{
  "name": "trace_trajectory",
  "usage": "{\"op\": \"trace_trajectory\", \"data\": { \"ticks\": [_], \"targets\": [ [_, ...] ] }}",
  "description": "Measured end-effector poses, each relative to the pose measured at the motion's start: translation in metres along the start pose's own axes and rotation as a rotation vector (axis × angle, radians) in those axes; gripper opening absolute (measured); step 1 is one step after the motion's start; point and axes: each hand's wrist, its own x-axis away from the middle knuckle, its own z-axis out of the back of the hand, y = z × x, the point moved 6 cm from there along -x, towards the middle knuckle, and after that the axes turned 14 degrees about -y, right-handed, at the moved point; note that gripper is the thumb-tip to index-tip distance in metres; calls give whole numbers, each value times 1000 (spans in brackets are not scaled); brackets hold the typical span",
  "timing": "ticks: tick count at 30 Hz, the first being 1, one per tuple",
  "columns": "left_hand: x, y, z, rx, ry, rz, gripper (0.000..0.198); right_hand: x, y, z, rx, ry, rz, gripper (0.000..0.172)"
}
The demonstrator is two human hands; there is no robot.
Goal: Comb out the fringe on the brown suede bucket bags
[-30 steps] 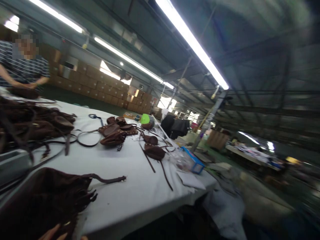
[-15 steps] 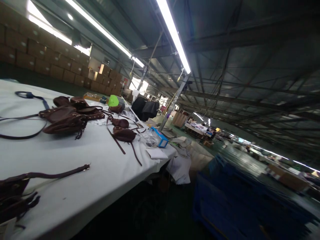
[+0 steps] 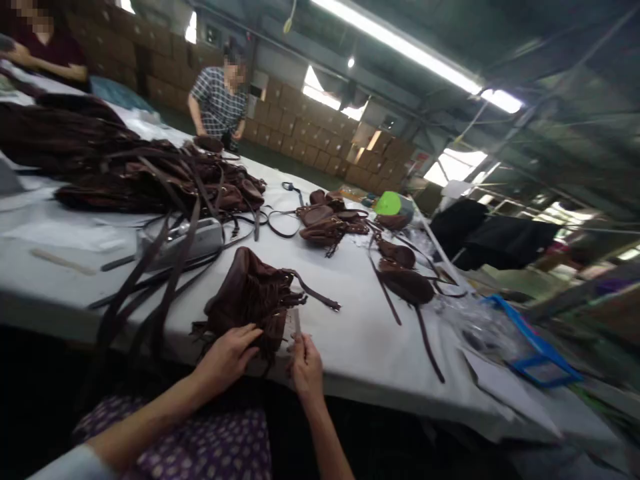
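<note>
A dark brown fringed leather bag [image 3: 243, 287] lies at the near edge of the white-covered table, its short strap [image 3: 315, 293] stretching right. My left hand [image 3: 230, 353] grips the bag's near side, thumb and fingers around the fringe. My right hand [image 3: 306, 367] is closed at the bag's right end, pinching a pale flat strip [image 3: 297, 322] that points up from the fingers; its exact kind is unclear. Long dark straps [image 3: 173, 287] hang over the table edge to the left of the bag.
A heap of brown bags [image 3: 150, 170] covers the back left, with a grey box-like object [image 3: 183, 240] before it. More bags [image 3: 323, 223] lie mid-table and right [image 3: 405, 280]. A blue-edged box [image 3: 545, 367] stands far right. Across the table are two people [image 3: 220, 100].
The view has swung left and down from the table's right end and the hall. Both my hands, the bag heap and two people now show. The fringed bag has come into full view.
</note>
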Motion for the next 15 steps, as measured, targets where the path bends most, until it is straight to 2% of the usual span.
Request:
{"op": "trace_trajectory", "data": {
  "ticks": [2,4,6,8,9,11,13,15],
  "targets": [
    [3,11,20,63,-91,-1,37,6,7,15,71,-30,41,42],
    [-2,29,51,131,-115,-30,33,15,4,30,138,-58,87,35],
    [-18,49,87,189,-57,-110,32,18,-11,37,255,-113,161,27],
    [-45,61,107,261,-81,-181,34,13,-35,36,423,-173,252,24],
    [-62,63,110,278,-128,-203,36,9,-47,32,523,-203,290,25],
    [-93,56,99,257,-261,-188,40,-1,-67,20,747,-258,309,36],
    [-116,38,77,225,-378,-152,44,-10,-76,2,1003,-326,264,47],
    [-126,16,52,198,-462,-116,46,-16,-74,-15,1225,-391,176,54]
  ]
}}
